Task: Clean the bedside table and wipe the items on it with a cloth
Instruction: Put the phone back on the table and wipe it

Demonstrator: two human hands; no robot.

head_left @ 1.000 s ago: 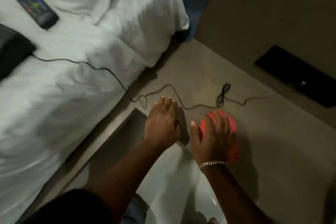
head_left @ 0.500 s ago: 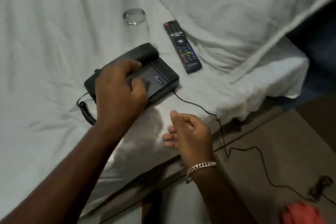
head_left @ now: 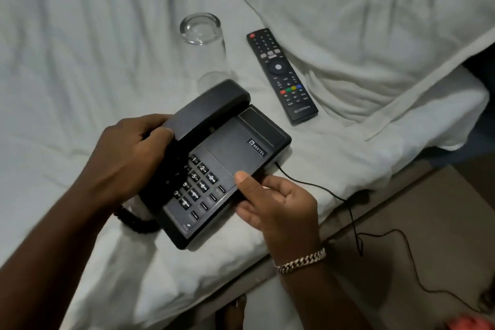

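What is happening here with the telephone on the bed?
A person holds a black telephone with both hands over the white bed sheet. The left hand grips the handset side; the right hand holds the front right edge. A remote control and an upturned glass lie on the sheet behind it. The red cloth sits on the bedside table, untouched.

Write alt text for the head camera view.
Both hands, left hand and right hand, grip a black desk phone on a white bed sheet. Beyond it lie a remote and an upturned glass.
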